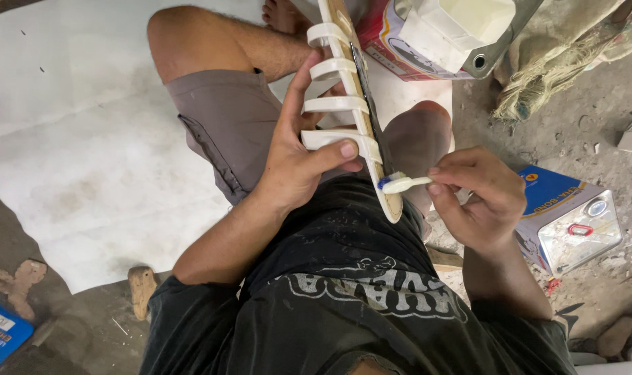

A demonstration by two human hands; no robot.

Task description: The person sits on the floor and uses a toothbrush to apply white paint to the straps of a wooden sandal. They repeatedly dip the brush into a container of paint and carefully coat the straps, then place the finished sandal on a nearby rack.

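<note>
Sandal sole (371, 132), pale and long, is held edge-up over the lap, running from the upper middle of the view down to the black shirt (343, 278). Four cream straps (333, 104) are seen arching off its left face. The sole is gripped by the left hand (298, 160): the thumb is pressed across the lowest strap, the index finger is stretched up along the straps, and the other fingers are hidden behind them. A toothbrush (402, 183) with a blue-and-white head is pinched in the right hand (482, 198) between the thumb and curled fingers; its bristles are laid against the lower edge of the sole, near the tip.

The person is seated on the ground in grey shorts (225, 125), knees bent to either side of the sole. A white sheet (87, 139) is spread under the left leg. An opened tin (572, 222), blue-sided with a metal top, stands just right of the right hand. A second tin (454, 35) lies near the top edge, beside a sack (559, 62). Bare concrete (600, 125) is seen at right.
</note>
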